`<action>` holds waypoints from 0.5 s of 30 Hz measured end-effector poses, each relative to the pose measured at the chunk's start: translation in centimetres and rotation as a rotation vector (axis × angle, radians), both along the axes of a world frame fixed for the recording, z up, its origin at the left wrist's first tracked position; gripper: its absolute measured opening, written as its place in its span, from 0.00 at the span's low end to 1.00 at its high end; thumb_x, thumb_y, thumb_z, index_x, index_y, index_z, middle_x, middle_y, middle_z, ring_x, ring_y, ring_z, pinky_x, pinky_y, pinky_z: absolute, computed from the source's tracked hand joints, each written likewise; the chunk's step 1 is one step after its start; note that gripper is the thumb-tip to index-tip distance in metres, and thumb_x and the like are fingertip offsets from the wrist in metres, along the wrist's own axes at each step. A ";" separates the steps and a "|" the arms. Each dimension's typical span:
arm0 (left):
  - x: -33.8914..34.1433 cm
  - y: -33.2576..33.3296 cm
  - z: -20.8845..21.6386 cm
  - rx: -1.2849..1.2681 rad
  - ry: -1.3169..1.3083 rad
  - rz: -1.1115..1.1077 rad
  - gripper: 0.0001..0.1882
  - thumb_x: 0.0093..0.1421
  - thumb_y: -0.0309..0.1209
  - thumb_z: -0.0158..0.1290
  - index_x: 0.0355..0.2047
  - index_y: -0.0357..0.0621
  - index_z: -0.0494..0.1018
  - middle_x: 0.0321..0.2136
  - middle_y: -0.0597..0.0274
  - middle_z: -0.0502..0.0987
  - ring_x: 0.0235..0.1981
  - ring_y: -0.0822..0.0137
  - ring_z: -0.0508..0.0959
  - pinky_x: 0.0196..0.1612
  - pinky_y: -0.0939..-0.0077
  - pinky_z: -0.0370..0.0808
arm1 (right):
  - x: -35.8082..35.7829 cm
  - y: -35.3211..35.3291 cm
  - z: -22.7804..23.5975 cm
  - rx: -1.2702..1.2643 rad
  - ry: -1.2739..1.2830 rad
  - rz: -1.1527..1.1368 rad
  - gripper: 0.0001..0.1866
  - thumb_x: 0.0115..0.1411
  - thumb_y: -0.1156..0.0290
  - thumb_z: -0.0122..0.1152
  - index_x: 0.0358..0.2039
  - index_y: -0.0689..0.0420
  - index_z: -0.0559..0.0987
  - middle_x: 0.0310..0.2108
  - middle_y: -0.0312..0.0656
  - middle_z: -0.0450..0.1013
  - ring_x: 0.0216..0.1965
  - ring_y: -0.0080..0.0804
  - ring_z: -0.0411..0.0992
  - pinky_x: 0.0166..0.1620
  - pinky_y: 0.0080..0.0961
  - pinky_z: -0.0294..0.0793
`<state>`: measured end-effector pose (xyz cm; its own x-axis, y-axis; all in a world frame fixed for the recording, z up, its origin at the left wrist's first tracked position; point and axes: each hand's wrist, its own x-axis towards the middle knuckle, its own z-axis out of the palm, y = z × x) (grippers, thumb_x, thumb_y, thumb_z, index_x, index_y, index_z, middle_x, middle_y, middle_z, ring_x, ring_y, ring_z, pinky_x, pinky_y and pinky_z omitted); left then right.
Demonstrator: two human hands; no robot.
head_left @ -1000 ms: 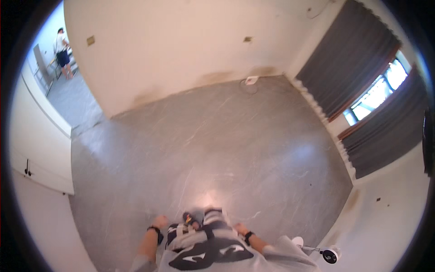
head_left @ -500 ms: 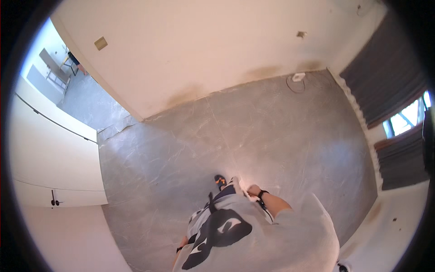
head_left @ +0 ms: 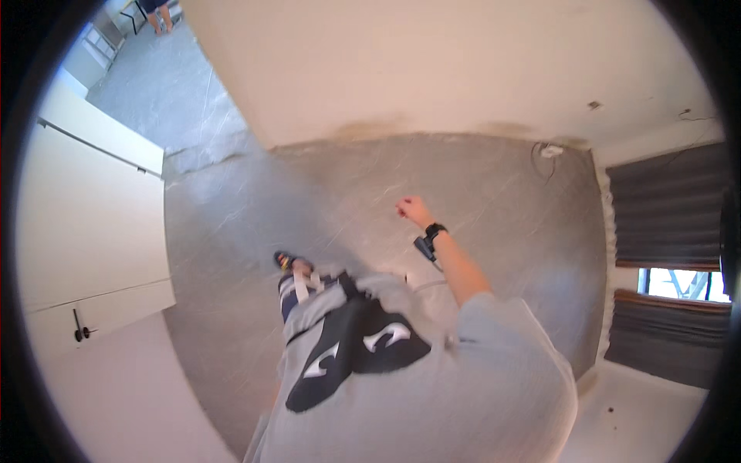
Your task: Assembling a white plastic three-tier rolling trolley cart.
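Observation:
My right hand (head_left: 414, 211) is held out in front of me above the grey floor (head_left: 347, 201), its fingers curled in and nothing visible in them. A black band (head_left: 434, 230) circles that wrist. Just below it hangs a small dark device (head_left: 424, 248) with a thin cable. My left hand does not show; the grey shirt (head_left: 463, 378) with its black and white print covers that side. One foot in a dark sandal (head_left: 284, 260) with orange marks is stepping forward at the left.
White cabinet doors (head_left: 100, 208) line the left side. Past the wall's end an opening leads to another room, where a person's legs (head_left: 160, 17) stand by a table. A white socket box (head_left: 551, 151) with cable lies at the far wall. Dark curtains (head_left: 664, 208) hang at right.
My right hand has swung forward and up, away from my body. My left hand has gone out of sight. The view has turned left, and the person's legs in the other room show more.

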<state>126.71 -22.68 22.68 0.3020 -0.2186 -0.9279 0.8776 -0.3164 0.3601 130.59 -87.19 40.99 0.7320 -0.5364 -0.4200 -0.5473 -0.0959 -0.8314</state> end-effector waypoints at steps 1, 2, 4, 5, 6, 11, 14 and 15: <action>3.6 5.0 1.3 0.020 0.041 0.017 0.14 0.60 0.35 0.48 0.36 0.38 0.76 0.26 0.55 0.79 0.26 0.65 0.79 0.29 0.67 0.75 | 0.2 2.5 -0.7 -0.063 0.106 0.086 0.13 0.53 0.64 0.57 0.18 0.59 0.79 0.16 0.38 0.74 0.18 0.23 0.71 0.24 0.23 0.71; 9.6 6.1 1.9 0.015 0.076 0.009 0.14 0.60 0.36 0.48 0.36 0.38 0.76 0.26 0.55 0.79 0.26 0.65 0.79 0.29 0.67 0.75 | 1.0 2.8 -1.8 -0.146 0.208 0.150 0.13 0.53 0.64 0.57 0.18 0.58 0.79 0.16 0.38 0.74 0.18 0.23 0.72 0.24 0.23 0.70; 21.1 4.8 1.3 -0.013 0.115 0.112 0.14 0.60 0.36 0.48 0.37 0.39 0.77 0.27 0.55 0.80 0.26 0.65 0.80 0.29 0.67 0.75 | 2.2 8.6 -3.9 0.132 0.331 0.131 0.13 0.53 0.63 0.57 0.20 0.58 0.79 0.17 0.38 0.75 0.18 0.25 0.73 0.22 0.26 0.71; 24.2 5.8 4.0 -0.024 0.144 0.082 0.14 0.60 0.36 0.48 0.37 0.39 0.77 0.27 0.55 0.80 0.26 0.65 0.80 0.29 0.67 0.75 | 0.7 10.9 -4.6 0.242 0.494 0.101 0.13 0.53 0.63 0.57 0.22 0.59 0.79 0.19 0.41 0.75 0.18 0.29 0.74 0.20 0.28 0.71; 30.5 1.7 7.4 0.301 -0.135 -0.572 0.15 0.61 0.36 0.46 0.41 0.39 0.74 0.27 0.54 0.80 0.25 0.65 0.79 0.25 0.69 0.72 | 0.2 13.2 -5.2 0.354 0.648 0.064 0.13 0.53 0.63 0.57 0.23 0.60 0.79 0.21 0.43 0.75 0.19 0.33 0.74 0.18 0.31 0.71; 56.3 0.9 15.2 0.211 -0.493 -0.304 0.14 0.62 0.33 0.42 0.40 0.36 0.72 0.19 0.57 0.77 0.22 0.69 0.77 0.23 0.77 0.69 | 5.5 23.7 -9.5 0.270 0.421 -0.168 0.10 0.54 0.67 0.56 0.25 0.62 0.77 0.19 0.43 0.73 0.18 0.32 0.74 0.18 0.31 0.72; 68.2 1.5 14.3 0.168 -0.680 -0.323 0.16 0.63 0.32 0.40 0.44 0.34 0.70 0.18 0.56 0.76 0.21 0.68 0.77 0.24 0.74 0.70 | 16.1 26.8 -8.3 0.375 0.602 -0.234 0.09 0.55 0.71 0.52 0.28 0.64 0.77 0.20 0.45 0.73 0.19 0.33 0.75 0.19 0.31 0.74; 70.6 0.1 14.0 0.154 -0.686 -0.461 0.17 0.63 0.31 0.39 0.45 0.34 0.69 0.17 0.56 0.76 0.21 0.68 0.77 0.26 0.73 0.71 | 19.8 26.8 -7.4 0.427 0.629 -0.319 0.09 0.55 0.76 0.49 0.30 0.64 0.78 0.20 0.46 0.74 0.18 0.34 0.75 0.17 0.31 0.73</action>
<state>197.27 -22.56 36.68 0.7212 -0.3448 -0.6008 0.2505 -0.6788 0.6902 150.39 -60.36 33.60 0.1315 -0.3804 -0.9154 -0.8703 0.3979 -0.2904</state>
